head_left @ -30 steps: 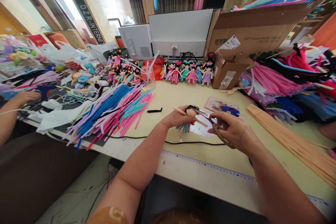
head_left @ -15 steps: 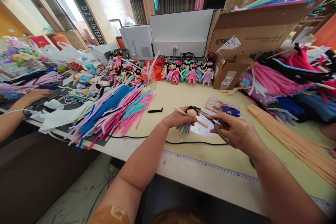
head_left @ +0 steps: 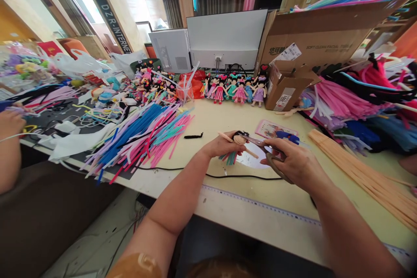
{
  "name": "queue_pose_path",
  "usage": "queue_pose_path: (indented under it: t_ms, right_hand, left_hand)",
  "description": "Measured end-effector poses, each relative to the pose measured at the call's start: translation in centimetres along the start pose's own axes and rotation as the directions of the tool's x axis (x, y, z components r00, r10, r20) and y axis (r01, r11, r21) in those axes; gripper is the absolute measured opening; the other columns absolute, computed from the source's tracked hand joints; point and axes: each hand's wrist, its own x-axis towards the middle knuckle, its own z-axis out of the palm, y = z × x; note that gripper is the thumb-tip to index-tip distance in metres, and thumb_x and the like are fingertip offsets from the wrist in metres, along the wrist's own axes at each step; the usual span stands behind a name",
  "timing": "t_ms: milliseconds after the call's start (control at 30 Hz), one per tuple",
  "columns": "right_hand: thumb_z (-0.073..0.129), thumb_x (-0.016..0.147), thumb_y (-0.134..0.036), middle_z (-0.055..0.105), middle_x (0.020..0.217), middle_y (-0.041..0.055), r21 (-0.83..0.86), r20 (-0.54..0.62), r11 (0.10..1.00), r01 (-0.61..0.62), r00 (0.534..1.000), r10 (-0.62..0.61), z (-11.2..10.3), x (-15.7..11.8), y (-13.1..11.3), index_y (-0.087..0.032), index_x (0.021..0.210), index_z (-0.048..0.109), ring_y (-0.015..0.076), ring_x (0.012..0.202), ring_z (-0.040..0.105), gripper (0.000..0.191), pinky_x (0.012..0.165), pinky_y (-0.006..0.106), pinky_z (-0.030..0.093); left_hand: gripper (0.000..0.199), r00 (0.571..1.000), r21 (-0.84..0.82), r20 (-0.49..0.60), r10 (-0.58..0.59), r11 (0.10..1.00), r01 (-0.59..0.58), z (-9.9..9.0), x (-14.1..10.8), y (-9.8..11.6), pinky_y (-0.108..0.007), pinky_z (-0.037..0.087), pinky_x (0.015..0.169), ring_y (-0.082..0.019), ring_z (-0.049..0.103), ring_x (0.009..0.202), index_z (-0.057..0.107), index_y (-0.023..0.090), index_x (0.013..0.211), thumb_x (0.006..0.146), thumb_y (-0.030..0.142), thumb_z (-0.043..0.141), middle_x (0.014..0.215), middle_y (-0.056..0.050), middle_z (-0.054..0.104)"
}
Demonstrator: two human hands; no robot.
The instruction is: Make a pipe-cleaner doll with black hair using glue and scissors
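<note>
Holding a chenille-stem doll [head_left: 240,140] near frame centre in my left hand [head_left: 220,145], I grip scissors [head_left: 256,141] in my right hand [head_left: 295,158] at its black hair [head_left: 239,133].

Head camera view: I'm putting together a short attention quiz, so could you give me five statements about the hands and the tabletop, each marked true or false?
1. The right hand holds scissors. True.
2. The left hand is holding nothing. False: it holds a small black-haired doll.
3. A short black pipe cleaner lies on the yellow tabletop, left of the left hand. True.
4. The row of dressed dolls is at the near edge. False: it is farther back, in front of the monitor.
5. The beige pipe-cleaner bundle lies to the right of the scissors. True.
</note>
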Motion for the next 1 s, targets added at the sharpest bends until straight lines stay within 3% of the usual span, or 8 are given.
queue_pose_path:
  t_ms: [400,533,767,867,1000]
  right_hand:
    - [0.072,0.073,-0.036,0.068,0.073,-0.0014,-0.014,-0.015,1.0,-0.022,1.0,0.022,0.3,-0.1,0.4,-0.031,0.103,0.068,0.0168,0.065,0.062,0.031,0.055,0.027,0.04]
    - [0.071,0.075,-0.035,0.071,0.083,-0.0003,-0.025,-0.066,1.0,-0.009,0.998,0.008,0.6,-0.1,0.5,-0.031,0.104,0.068,0.0179,0.072,0.065,0.03,0.058,0.027,0.041]
    - [0.069,0.076,-0.038,0.07,0.085,0.0029,-0.082,-0.165,0.996,0.024,0.986,-0.037,-2.4,1.3,-0.2,-0.031,0.103,0.069,0.0224,0.074,0.064,0.028,0.057,0.03,0.039]
    - [0.071,0.073,-0.041,0.069,0.077,0.0025,-0.042,-0.107,0.998,0.036,0.993,-0.041,-3.7,1.8,-0.5,-0.03,0.096,0.069,0.0216,0.068,0.062,0.026,0.054,0.03,0.037]
    - [0.071,0.071,-0.047,0.064,0.068,-0.0009,0.076,0.028,0.997,-0.022,0.999,0.02,-3.4,1.7,-0.1,-0.031,0.1,0.067,0.0177,0.061,0.057,0.033,0.052,0.028,0.037]
  left_hand:
    - [0.034,0.999,0.028,-0.006,-0.038,0.999,0.038,0.5,0.0,0.1,-0.027,0.049,0.062,-0.011,0.061,0.066,0.057,0.013,0.094,0.068,0.028,0.074,0.076,0.0,0.061]
    - [0.033,1.0,0.017,0.001,-0.024,1.0,0.024,0.6,0.1,0.1,-0.026,0.049,0.063,-0.01,0.06,0.065,0.058,0.013,0.095,0.069,0.025,0.073,0.078,-0.001,0.061]
    - [0.036,0.999,0.031,0.009,-0.035,0.999,0.035,0.3,0.1,0.0,-0.026,0.05,0.063,-0.011,0.062,0.067,0.06,0.012,0.103,0.072,0.028,0.071,0.079,-0.002,0.061]
    - [0.036,1.0,0.024,-0.017,-0.013,1.0,0.014,0.4,0.0,0.5,-0.025,0.05,0.061,-0.011,0.062,0.067,0.06,0.012,0.101,0.071,0.028,0.072,0.08,-0.002,0.061]
    - [0.038,0.998,0.026,-0.045,0.034,0.999,-0.033,0.6,-0.3,1.1,-0.023,0.049,0.059,-0.012,0.063,0.068,0.06,0.012,0.101,0.069,0.029,0.074,0.085,-0.004,0.062]
